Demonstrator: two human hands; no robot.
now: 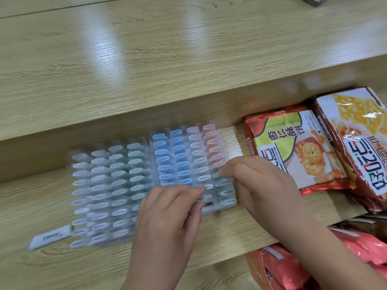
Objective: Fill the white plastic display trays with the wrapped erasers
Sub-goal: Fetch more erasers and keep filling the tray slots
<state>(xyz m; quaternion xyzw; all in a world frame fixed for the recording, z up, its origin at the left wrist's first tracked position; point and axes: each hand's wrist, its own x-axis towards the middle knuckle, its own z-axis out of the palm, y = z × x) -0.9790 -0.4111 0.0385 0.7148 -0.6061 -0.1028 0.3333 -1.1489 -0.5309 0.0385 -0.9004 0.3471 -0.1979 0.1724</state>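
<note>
While the left hand (167,214) pinches a dark eraser (208,204) at the near rim of the right tray (222,208), the right hand (259,185) grips that tray's right edge with curled fingers.

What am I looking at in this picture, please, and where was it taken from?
There is no machine here: a person works with bare hands, and the single picture comes from a camera worn on their head, looking down. On a wooden shelf two white trays lie side by side, the left tray and the right tray, both packed with rows of wrapped erasers. The left hand and the right hand have curled fingers at the right tray's near end. The blur hides whether they pinch an eraser. Biscuit packs lie to the right.
</note>
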